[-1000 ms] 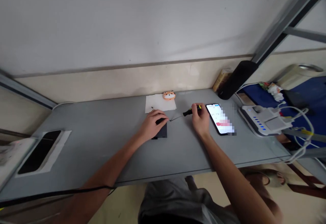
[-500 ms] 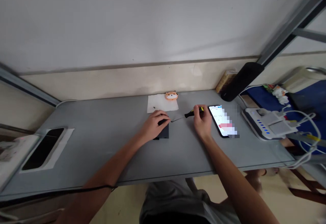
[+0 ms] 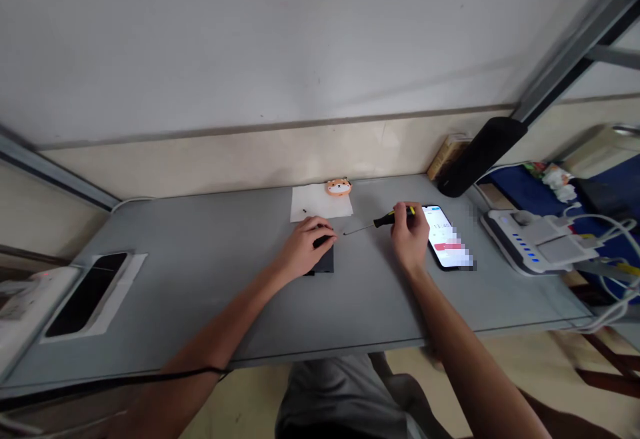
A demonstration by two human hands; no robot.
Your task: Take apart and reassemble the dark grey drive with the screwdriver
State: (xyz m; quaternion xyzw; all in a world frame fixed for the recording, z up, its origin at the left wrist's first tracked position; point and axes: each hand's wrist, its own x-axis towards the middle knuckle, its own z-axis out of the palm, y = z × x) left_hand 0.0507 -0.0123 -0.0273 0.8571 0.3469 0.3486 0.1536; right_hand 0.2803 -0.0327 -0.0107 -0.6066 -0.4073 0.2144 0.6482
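Observation:
My left hand (image 3: 303, 247) lies curled over a small dark flat device (image 3: 324, 260) on the grey table (image 3: 210, 279), fingers pressed on its top edge. My right hand (image 3: 409, 236) is closed round the black and yellow handle of a thin screwdriver (image 3: 384, 220). Its metal tip points left and hangs just right of the dark device, apart from it. A lit phone (image 3: 447, 237) lies flat right beside my right hand.
A white paper sheet (image 3: 320, 202) with a tiny dark speck lies behind the device, an orange animal figure (image 3: 339, 187) at its far edge. A black lamp arm (image 3: 480, 157) and a white charger hub (image 3: 533, 244) with cables stand right. Another dark phone (image 3: 85, 294) lies far left.
My right hand has drawn the screwdriver a little to the right, so its tip has come away from the dark device. The left hand stays on the device.

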